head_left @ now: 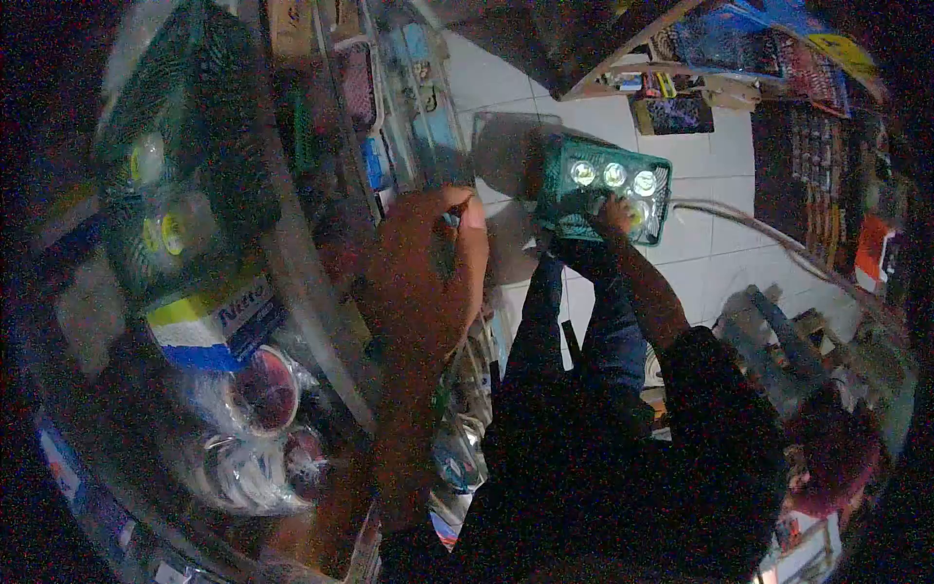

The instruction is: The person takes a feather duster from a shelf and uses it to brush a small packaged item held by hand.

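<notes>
My left hand is raised at the centre, beside the glass-fronted shelf. Its fingers are curled, with thumb and forefinger close together; whether something small is between them I cannot make out. Lower down and further off, my right hand reaches into a green plastic basket above the tiled floor. Several round, shiny-topped items stand in rows inside it. The right fingers are at a round item with a yellow-green label. They are dark and small, so their grip is unclear.
Another green basket with similar labelled items stands at left. Below it are a Nitto box and plastic-wrapped rolls. Stocked shelves line the right, and a cable runs across the floor.
</notes>
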Demonstrator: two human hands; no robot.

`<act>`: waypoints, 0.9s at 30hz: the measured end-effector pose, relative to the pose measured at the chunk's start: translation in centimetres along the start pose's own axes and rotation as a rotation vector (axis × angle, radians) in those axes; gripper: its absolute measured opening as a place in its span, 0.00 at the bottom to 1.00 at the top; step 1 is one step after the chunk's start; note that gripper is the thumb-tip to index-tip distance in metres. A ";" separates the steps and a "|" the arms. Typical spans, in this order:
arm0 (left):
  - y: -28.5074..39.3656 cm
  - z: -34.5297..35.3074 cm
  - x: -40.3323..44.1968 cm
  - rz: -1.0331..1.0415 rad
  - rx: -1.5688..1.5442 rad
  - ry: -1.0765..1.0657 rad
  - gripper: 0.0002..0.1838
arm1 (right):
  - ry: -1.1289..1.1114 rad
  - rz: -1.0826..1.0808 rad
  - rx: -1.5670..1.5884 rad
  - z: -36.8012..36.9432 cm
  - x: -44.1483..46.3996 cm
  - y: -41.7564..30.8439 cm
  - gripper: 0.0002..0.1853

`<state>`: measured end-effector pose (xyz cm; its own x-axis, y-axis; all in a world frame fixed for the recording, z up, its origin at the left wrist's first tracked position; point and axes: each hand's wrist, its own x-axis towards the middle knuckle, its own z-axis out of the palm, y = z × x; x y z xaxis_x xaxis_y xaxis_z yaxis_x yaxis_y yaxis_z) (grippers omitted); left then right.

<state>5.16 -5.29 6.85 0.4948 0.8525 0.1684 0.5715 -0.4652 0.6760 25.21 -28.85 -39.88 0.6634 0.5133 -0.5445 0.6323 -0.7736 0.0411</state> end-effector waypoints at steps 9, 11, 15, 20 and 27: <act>0.6 -0.9 0.7 -0.039 -0.078 -0.060 0.08 | 0.151 -0.138 -0.346 7.0 2.0 0.7 0.19; 0.9 -0.8 0.6 -0.046 -0.096 -0.054 0.07 | 0.222 -0.225 -0.434 8.8 2.6 1.7 0.20; 0.9 -0.6 0.3 0.028 -0.057 -0.022 0.06 | 0.287 -0.352 -0.304 12.4 4.3 3.9 0.22; 0.5 0.0 0.1 0.051 0.005 -0.045 0.07 | 0.085 -0.381 -0.379 3.5 0.2 0.4 0.22; 1.5 -0.3 0.3 0.073 0.000 -0.023 0.06 | 0.360 -0.562 -0.502 7.6 3.3 2.4 0.21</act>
<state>5.93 -5.67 8.17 0.5499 0.8107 0.2012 0.5333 -0.5261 0.6624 25.85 -31.83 -47.96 0.2293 0.9268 -0.2973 0.9539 -0.1532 0.2579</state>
